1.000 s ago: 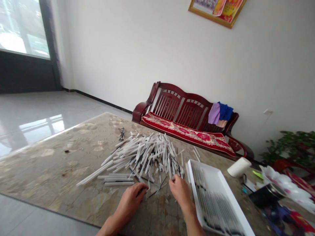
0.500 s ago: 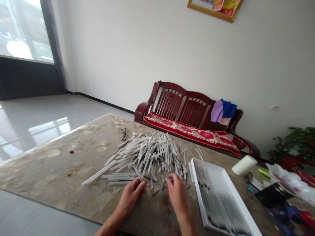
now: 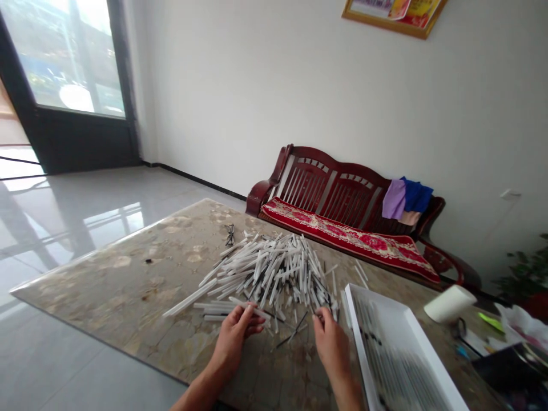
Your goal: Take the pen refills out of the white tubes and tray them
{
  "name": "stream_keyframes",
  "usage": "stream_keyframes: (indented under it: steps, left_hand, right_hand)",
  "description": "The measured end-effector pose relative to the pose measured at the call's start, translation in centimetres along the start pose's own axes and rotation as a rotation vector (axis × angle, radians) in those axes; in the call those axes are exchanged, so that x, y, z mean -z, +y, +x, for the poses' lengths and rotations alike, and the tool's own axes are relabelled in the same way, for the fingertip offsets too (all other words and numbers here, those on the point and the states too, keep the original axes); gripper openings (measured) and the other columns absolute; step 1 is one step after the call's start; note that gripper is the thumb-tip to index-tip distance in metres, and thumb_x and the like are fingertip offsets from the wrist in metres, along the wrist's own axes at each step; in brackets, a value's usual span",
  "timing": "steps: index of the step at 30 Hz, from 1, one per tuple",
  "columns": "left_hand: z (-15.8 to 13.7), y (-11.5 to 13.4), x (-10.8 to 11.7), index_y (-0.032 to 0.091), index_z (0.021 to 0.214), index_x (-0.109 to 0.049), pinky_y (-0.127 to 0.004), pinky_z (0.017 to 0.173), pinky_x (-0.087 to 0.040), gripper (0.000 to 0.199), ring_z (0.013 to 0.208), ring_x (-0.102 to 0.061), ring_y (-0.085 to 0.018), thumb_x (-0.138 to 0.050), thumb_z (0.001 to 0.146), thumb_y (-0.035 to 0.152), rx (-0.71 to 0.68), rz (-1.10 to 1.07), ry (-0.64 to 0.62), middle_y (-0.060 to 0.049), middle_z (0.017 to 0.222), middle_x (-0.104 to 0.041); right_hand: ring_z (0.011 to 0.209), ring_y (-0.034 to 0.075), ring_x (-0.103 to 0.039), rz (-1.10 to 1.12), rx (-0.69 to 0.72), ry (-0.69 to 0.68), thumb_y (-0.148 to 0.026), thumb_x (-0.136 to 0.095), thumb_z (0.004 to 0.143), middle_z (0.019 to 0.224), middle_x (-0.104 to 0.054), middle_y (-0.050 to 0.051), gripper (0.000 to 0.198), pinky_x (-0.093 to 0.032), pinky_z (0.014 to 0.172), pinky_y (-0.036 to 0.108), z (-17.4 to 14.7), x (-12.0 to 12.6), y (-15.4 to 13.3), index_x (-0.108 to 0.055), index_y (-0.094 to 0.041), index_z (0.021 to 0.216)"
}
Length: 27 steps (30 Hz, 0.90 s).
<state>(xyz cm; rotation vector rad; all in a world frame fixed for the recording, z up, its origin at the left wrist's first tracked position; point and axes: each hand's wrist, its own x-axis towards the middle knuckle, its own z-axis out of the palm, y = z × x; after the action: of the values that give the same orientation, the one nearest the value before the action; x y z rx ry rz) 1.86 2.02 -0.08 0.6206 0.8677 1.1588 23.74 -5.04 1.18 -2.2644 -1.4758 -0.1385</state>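
A large pile of thin translucent white tubes [image 3: 274,262], mixed with dark slim rods, lies on the table in front of me. My left hand [image 3: 234,334] is closed on one whitish tube [image 3: 261,313] between thumb and fingers, at the pile's near edge. To its right, my right hand [image 3: 331,337] is pinched shut beside the pile; a small dark tip shows at its fingertips, too small to name. Loose dark rods [image 3: 293,330] lie crossed on the table between both hands. Several tubes [image 3: 214,310] lie side by side left of my left hand.
Right of my right hand, an open white box [image 3: 411,319] holds rows of slim clear sticks with dark ends. Beyond it are a white roll [image 3: 449,304] and a dark cylinder [image 3: 509,371]. Glasses [image 3: 230,234] lie behind the pile. A red wooden bench [image 3: 329,182] stands past the patterned table [image 3: 171,274].
The view has shifted, so everything sits further right in the picture. My left hand has turned, and the tube in it now points right. My right hand stays near the pile's right side.
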Motion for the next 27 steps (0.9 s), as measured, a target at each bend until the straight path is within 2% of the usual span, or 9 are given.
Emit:
stream_keyframes:
  steps: [3, 6, 10, 17, 23, 25, 27]
  left_hand:
    - [0.2, 0.3, 0.1, 0.015, 0.081, -0.066, -0.02, 0.056, -0.058, 0.029, 0.067, -0.073, -0.017, -0.085, 0.068, 0.034, 0.061, -0.103, 0.062, -0.001, 0.071, -0.071]
    - [0.2, 0.5, 0.2, 0.016, 0.078, -0.065, -0.016, 0.054, -0.058, 0.017, 0.065, -0.073, -0.014, -0.08, 0.077, 0.023, 0.092, -0.148, 0.077, -0.001, 0.069, -0.071]
    - [0.3, 0.3, 0.5, 0.015, 0.076, -0.065, -0.017, 0.056, -0.059, 0.021, 0.066, -0.073, -0.014, -0.083, 0.074, 0.027, 0.09, -0.156, 0.034, -0.001, 0.068, -0.071]
    - [0.2, 0.1, 0.4, 0.015, 0.072, -0.064, -0.02, 0.055, -0.058, 0.046, 0.065, -0.073, -0.017, -0.09, 0.056, 0.05, 0.061, -0.095, -0.017, -0.001, 0.067, -0.071]
    - [-0.6, -0.1, 0.1, 0.016, 0.077, -0.068, -0.024, 0.056, -0.056, 0.049, 0.065, -0.071, -0.019, -0.085, 0.058, 0.058, 0.029, 0.085, -0.129, 0.0, 0.067, -0.071]
    - [-0.9, -0.4, -0.1, 0.016, 0.078, -0.069, -0.024, 0.057, -0.055, 0.047, 0.066, -0.071, -0.019, -0.086, 0.059, 0.055, 0.066, 0.075, -0.179, -0.001, 0.069, -0.071]
    - [-1.2, -0.6, -0.2, 0.015, 0.08, -0.071, -0.024, 0.06, -0.055, 0.044, 0.067, -0.07, -0.018, -0.087, 0.061, 0.051, 0.096, 0.052, -0.255, -0.002, 0.072, -0.072]
  right_hand:
    - [0.094, 0.02, -0.07, 0.344, 0.152, -0.027, -0.03, -0.042, 0.099, 0.101, -0.073, 0.006, 0.029, -0.056, 0.083, 0.028, -2.4, 0.0, -1.3, -0.069, -0.024, 0.104]
    - [0.092, 0.021, -0.07, 0.558, 0.21, -0.011, -0.032, -0.04, 0.097, 0.096, -0.073, 0.006, 0.031, -0.055, 0.083, 0.029, -4.2, 0.0, -2.7, -0.07, -0.025, 0.1]
    - [0.088, 0.02, -0.069, 0.601, 0.213, 0.007, -0.031, -0.042, 0.097, 0.092, -0.072, 0.005, 0.028, -0.054, 0.08, 0.027, -4.6, 0.3, -3.7, -0.07, -0.026, 0.096]
    - [0.087, 0.018, -0.068, 0.536, 0.268, 0.029, -0.025, -0.043, 0.097, 0.09, -0.069, 0.003, 0.025, -0.052, 0.078, 0.026, -4.2, 0.7, -3.9, -0.068, -0.026, 0.097]
    - [0.084, 0.019, -0.066, 0.46, 0.318, 0.063, -0.025, -0.044, 0.097, 0.086, -0.066, 0.003, 0.023, -0.052, 0.078, 0.029, -4.1, 1.2, -4.8, -0.067, -0.027, 0.096]
    - [0.09, 0.02, -0.066, 0.555, 0.279, 0.037, -0.029, -0.043, 0.099, 0.094, -0.067, 0.004, 0.023, -0.053, 0.082, 0.03, -4.2, 0.5, -5.7, -0.066, -0.027, 0.102]
    - [0.107, 0.021, -0.063, 0.698, 0.223, 0.01, -0.035, -0.041, 0.1, 0.113, -0.066, 0.007, 0.029, -0.052, 0.092, 0.034, -4.4, -0.7, -6.8, -0.061, -0.026, 0.119]
